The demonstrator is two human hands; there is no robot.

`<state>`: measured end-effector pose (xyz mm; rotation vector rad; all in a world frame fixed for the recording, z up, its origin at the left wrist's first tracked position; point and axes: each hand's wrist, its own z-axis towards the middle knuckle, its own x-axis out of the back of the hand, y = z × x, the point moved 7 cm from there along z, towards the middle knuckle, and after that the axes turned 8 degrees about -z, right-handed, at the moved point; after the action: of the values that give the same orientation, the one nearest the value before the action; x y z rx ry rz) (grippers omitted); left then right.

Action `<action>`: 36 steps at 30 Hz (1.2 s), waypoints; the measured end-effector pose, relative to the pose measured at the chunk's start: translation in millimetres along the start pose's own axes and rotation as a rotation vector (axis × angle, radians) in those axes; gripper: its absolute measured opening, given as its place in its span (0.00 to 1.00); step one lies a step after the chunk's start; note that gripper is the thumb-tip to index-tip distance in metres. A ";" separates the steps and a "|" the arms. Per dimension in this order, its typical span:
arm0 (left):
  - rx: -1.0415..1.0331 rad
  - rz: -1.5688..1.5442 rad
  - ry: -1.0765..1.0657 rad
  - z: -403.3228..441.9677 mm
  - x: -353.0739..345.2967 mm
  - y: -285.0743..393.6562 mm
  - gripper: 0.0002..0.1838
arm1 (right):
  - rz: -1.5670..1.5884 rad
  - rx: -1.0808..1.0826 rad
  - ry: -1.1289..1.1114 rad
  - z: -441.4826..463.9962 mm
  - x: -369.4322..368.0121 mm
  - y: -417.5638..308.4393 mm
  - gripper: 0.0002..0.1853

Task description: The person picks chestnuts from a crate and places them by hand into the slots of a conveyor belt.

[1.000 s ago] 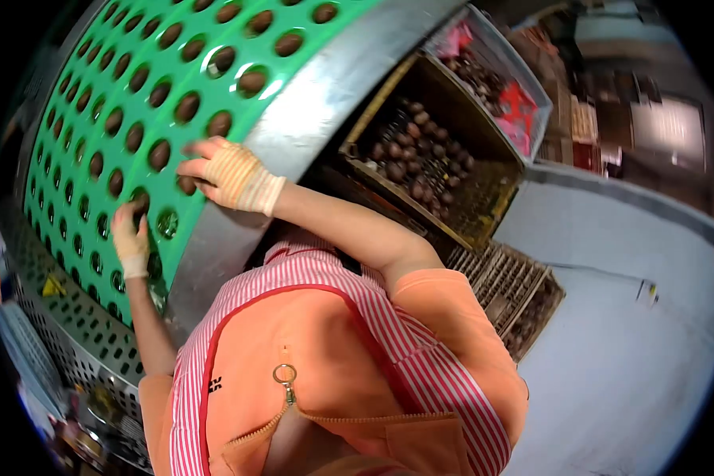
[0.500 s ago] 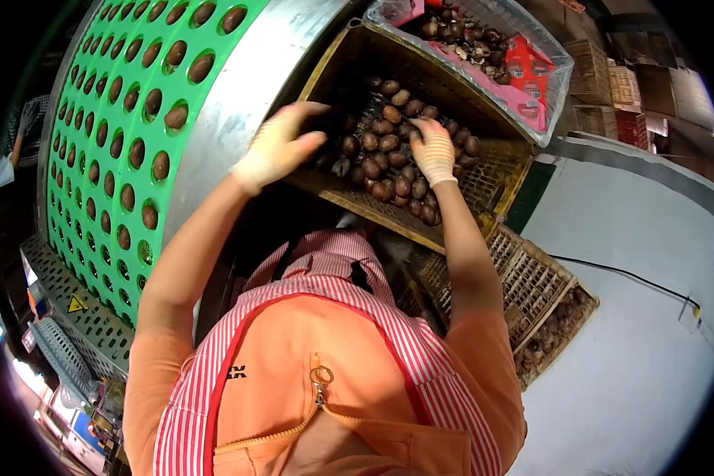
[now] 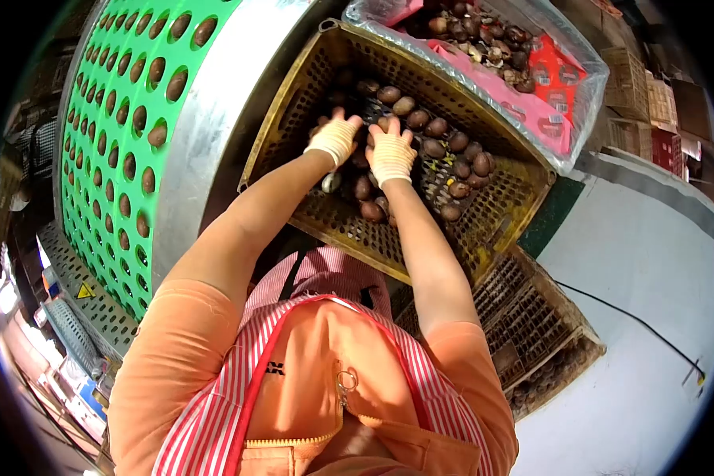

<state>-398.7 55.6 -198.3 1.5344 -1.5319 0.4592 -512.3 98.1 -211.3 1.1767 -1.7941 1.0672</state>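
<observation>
Both bare forearms reach down and forward into a yellow-brown plastic crate [image 3: 504,178] that holds a loose heap of brown eggs [image 3: 482,164]. The left hand [image 3: 332,141], in a pale striped glove, lies over the eggs on the left side of the heap, its fingers bent and a little apart; whether they are clamped on an egg cannot be told, as the back of the hand hides what is under it. The right hand [image 3: 392,155], gloved the same way, is just beside it, fingers spread apart over the eggs, with a brown egg showing at the fingertips; a firm hold cannot be made out there either. A paler egg [image 3: 331,183] lies just below the left wrist. More eggs lie to the right of the right hand, on the crate's slotted bottom, among small yellow bits.

Behind the crate stands a box lined with clear plastic [image 3: 591,95], with dark eggs, a pink sheet [image 3: 492,75] and a red wrapper [image 3: 554,79] in it. To the left, a curved green panel [image 3: 127,103] carries rows of holes, many with a brown egg in them, and a shiny metal band [image 3: 206,103] runs along its edge. Below the yellow-brown crate, on the right, is a slatted crate [image 3: 531,317] with more eggs at its near end, and a black cable [image 3: 635,317] runs across the pale floor [image 3: 611,270]
</observation>
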 end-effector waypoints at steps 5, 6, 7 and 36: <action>-0.063 0.136 0.015 12.3 -18.3 10.2 0.30 | -0.102 0.054 0.001 3.4 -2.6 3.8 0.27; -0.085 0.315 0.014 1.9 -11.9 21.1 0.34 | -0.145 0.053 0.011 3.3 -0.4 1.4 0.27; -0.072 0.270 -0.045 2.2 -10.7 16.3 0.36 | -0.167 0.044 -0.048 3.7 -3.4 2.6 0.27; -0.398 -2.437 -0.117 -215.5 165.0 -60.4 0.21 | 1.479 -0.258 -0.038 -44.8 81.2 -2.4 0.19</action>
<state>-245.5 115.2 26.1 1.8336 0.8285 -1.2129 -530.0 111.1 -121.2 -0.5237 -2.6896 1.4134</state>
